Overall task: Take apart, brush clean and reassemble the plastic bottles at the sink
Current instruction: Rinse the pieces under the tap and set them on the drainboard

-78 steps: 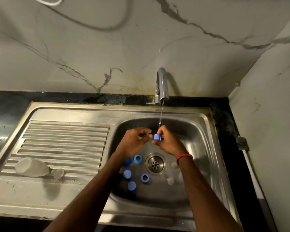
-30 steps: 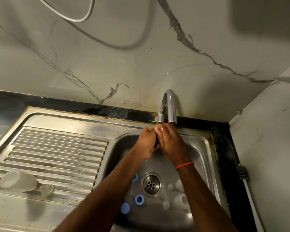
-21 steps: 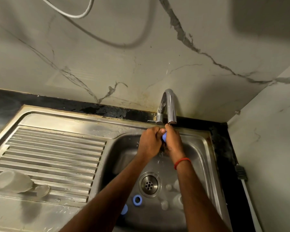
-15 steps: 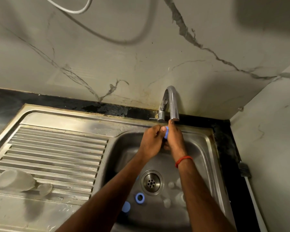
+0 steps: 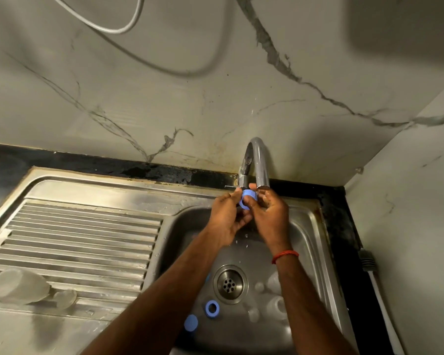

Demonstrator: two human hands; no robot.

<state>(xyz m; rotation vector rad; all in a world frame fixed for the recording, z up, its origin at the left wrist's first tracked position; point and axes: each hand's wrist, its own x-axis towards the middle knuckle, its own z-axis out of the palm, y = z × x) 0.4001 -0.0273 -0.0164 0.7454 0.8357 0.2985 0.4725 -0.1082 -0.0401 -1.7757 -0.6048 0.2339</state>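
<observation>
Blue cap (image 5: 248,200) is just below the faucet (image 5: 258,160) spout, pinched between both hands. The left hand (image 5: 226,219) curls its fingers around the cap's left side. The wet right hand (image 5: 271,216) grips it from the right, forearms reaching up toward the faucet.

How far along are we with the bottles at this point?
Done: bottles are apart; one clear bottle lies on the drainboard. In hand: left hand and right hand hold a blue cap at the tap. To do: a blue ring, a blue disc and clear parts lie in the basin; nothing is reassembled.
</observation>
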